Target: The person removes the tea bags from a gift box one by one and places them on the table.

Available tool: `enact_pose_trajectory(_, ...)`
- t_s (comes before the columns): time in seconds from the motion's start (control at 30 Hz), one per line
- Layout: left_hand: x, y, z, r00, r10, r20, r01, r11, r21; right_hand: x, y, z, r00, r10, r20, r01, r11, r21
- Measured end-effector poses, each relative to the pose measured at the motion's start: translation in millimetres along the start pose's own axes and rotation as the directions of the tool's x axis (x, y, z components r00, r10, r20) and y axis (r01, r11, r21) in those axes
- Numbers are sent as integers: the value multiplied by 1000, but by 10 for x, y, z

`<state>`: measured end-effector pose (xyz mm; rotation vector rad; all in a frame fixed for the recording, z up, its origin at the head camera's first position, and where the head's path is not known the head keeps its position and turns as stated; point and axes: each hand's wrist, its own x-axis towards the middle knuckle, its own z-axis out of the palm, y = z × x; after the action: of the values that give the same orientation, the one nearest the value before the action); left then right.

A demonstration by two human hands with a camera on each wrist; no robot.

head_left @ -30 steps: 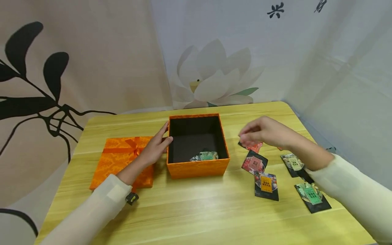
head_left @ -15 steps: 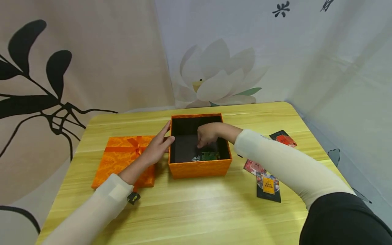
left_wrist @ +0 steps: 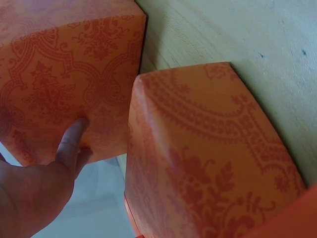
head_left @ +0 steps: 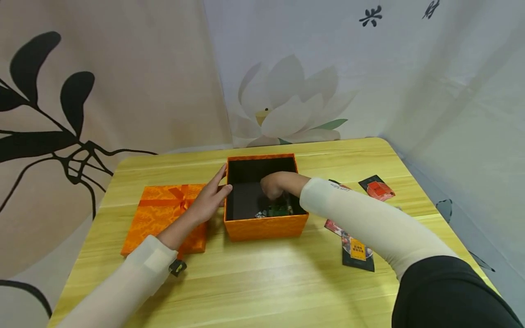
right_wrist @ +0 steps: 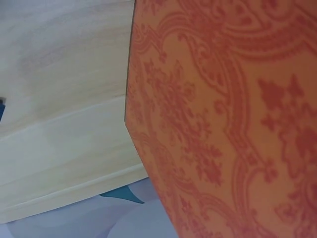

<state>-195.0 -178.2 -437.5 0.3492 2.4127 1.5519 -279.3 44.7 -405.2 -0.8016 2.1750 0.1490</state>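
Note:
An open orange patterned box (head_left: 262, 228) with a black inside stands near the table's middle. My left hand (head_left: 206, 200) holds its left wall, thumb over the rim and fingers along the outside; the left wrist view has fingertips (left_wrist: 74, 134) touching the outer wall. Down inside the box is my right hand (head_left: 275, 184), its fingers bent downward and their tips hidden. Beside those fingers lie small green printed packets (head_left: 278, 210) on the box's floor. The right wrist view shows only the box's outer wall (right_wrist: 223, 124) and the table, not the hand.
An orange lid with a ribbon bow (head_left: 164, 214) lies left of the box, under the left forearm. Right of the box are a red packet (head_left: 379, 189), an orange-labelled packet (head_left: 357, 250) and others partly covered by the right sleeve (head_left: 369, 218). A printed curtain (head_left: 287, 91) hangs behind.
My right hand has moved left from above the packets on the table into the box, then lower toward the packets inside. The left hand has stayed on the box's left wall.

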Motion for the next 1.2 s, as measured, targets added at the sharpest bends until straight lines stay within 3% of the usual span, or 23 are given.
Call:
enact_pose_trajectory(0.17,-7,7,5,1000,4,-2,-4,1000,17,5,5,9,1000,8,-16,-7,1000,24)
enact_pose_trajectory(0.43,-12,10,16,1000,8,-8,-8,999,45,-76,38,33,998,-65,-11,66,989,134)
enact_pose_trajectory(0.73,-9,8,19,1000,11,-7,-10,998,56,-231,93,-15,997,-78,20,63,908,415)
enact_pose_trajectory(0.93,-19,6,20,1000,10,-1,-10,999,53,-362,154,-116,994,-72,-79,101,875,473)
enact_pose_trajectory(1.03,-28,10,22,1000,8,-1,-8,998,58,-467,201,-185,989,-82,-122,135,831,539)
enact_pose_trajectory(1.2,-32,18,22,1000,2,-2,-2,998,65,-664,319,-276,982,-83,-170,178,717,674)
